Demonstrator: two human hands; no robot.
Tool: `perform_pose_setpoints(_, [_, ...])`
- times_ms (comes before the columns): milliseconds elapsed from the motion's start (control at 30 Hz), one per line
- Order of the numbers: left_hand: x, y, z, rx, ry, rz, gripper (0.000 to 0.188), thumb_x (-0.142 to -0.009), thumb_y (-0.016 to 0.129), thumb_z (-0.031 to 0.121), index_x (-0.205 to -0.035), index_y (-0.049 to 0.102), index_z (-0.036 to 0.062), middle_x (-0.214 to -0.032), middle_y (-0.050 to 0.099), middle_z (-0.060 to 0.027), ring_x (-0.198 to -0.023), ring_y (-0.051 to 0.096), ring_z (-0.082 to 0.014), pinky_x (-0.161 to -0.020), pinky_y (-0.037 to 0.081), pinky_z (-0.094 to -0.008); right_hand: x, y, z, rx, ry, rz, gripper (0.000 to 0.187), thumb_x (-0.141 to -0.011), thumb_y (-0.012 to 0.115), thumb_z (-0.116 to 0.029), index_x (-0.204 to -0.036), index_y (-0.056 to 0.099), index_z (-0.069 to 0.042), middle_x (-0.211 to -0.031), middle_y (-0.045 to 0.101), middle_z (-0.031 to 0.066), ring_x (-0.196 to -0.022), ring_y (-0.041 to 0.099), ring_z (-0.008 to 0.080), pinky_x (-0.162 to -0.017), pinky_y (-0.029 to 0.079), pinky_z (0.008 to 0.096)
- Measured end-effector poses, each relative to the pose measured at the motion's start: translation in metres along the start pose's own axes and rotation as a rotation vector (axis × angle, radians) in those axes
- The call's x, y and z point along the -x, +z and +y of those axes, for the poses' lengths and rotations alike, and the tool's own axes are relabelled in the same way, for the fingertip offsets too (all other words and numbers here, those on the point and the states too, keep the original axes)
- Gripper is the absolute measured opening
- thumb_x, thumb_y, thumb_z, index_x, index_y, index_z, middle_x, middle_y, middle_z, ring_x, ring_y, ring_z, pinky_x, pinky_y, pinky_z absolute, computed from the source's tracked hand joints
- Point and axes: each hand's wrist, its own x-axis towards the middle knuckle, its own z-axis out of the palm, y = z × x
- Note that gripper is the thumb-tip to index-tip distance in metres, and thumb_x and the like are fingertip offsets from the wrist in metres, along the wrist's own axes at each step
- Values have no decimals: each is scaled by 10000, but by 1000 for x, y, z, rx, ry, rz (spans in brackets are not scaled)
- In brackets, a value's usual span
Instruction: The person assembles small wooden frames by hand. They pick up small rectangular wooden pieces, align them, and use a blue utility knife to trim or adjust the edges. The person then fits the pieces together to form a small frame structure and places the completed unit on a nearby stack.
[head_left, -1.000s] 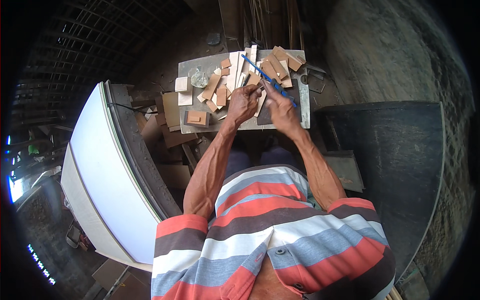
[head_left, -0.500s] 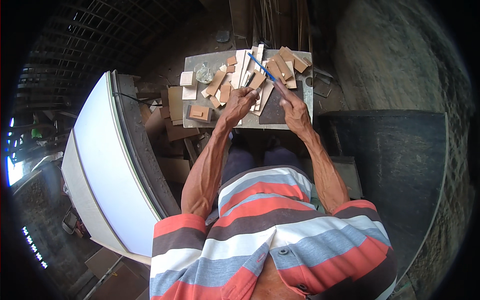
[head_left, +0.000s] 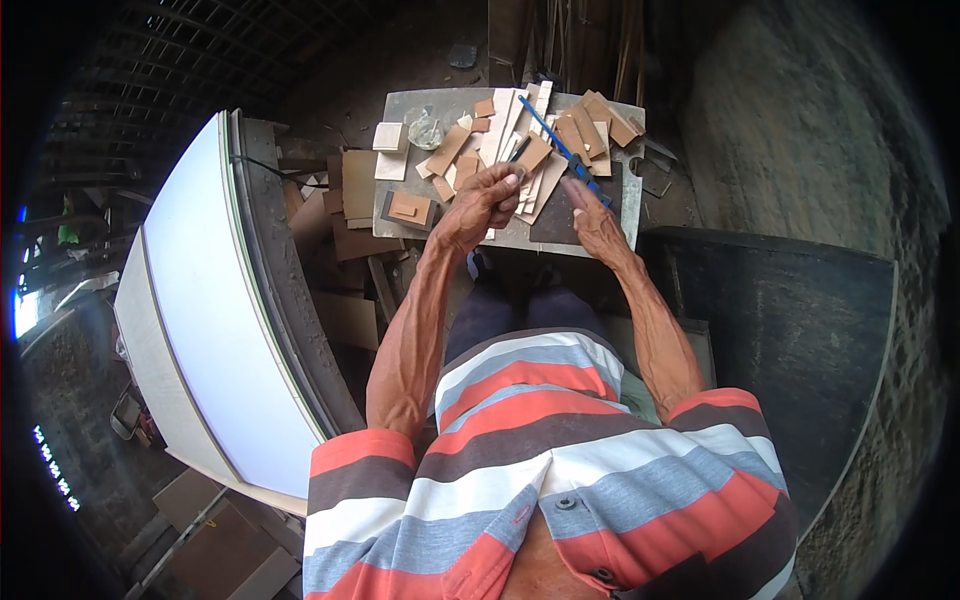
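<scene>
Nearest me: worker in a red, white, grey and dark-brown striped shirt (head_left: 560, 440), both forearms out over a grey rectangular table (head_left: 450, 103).

Left hand (head_left: 485, 200): above the near edge, about mid-length, fingers curled, thumb pressed in, apparently pinching a small dark piece (head_left: 519, 172). Too small to say what it is. Right hand (head_left: 598, 228): toward the near right corner, fingers nearly straight, aimed at the far edge. Can't tell if it holds anything.

Under and beside it: flat dark-brown sheet (head_left: 556, 222) along the near edge. Near left corner: tan block with a smaller one on top (head_left: 405, 210), on a dark base.

Mid-table: loose heap of tan and cream flat wood pieces (head_left: 470, 165). Long slim blue tool (head_left: 549, 130) lies across its right side, lower end just beside the right fingers.

Risks, my read: the pinched piece could slip, since the grip is only thumb and fingertips; a knock from the right hand could swing the tool and slide the loose stack.

Axes: tool's long axis is diagonal, one end toward the middle of the far edge, the other toward the near right corner. Pinched piece: can't read its axis or direction.

Left edge: stacked cream blocks (head_left: 390, 138). Far right corner: more tan slats (head_left: 612, 115). Beyond the far edge: upright thin wood strips (head_left: 600, 45).
</scene>
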Motion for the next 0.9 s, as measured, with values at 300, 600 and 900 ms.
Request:
perform_pose_setpoints(300, [62,-68,-50,-121,-61,438,126,-976,489,171,-1020,580,95,-648,441,52,-524,349,-44,-477,262,-193,-49,44,0,757,27,392,476,-768,546,-64,-1239,472,-52,-1049,505,167,-1009,499,373,-812,461,474])
perform_pose_setpoints(600, [92,-101,-72,-158,-122,581,195,-950,551,222,-807,576,92,-613,455,58,-501,357,-37,-458,257,-196,-107,88,-10,679,-263,13,304,-713,570,-13,-980,688,-95,-1097,487,121,-1049,480,323,-820,463,437])
perform_pose_setpoints(900, [100,-127,-86,-259,-79,704,397,-935,581,340,-633,466,110,-559,390,55,-501,325,-52,-453,262,-247,-126,108,-32,575,-139,19,213,-762,565,-110,-935,664,-33,-942,598,168,-926,588,336,-761,499,435])
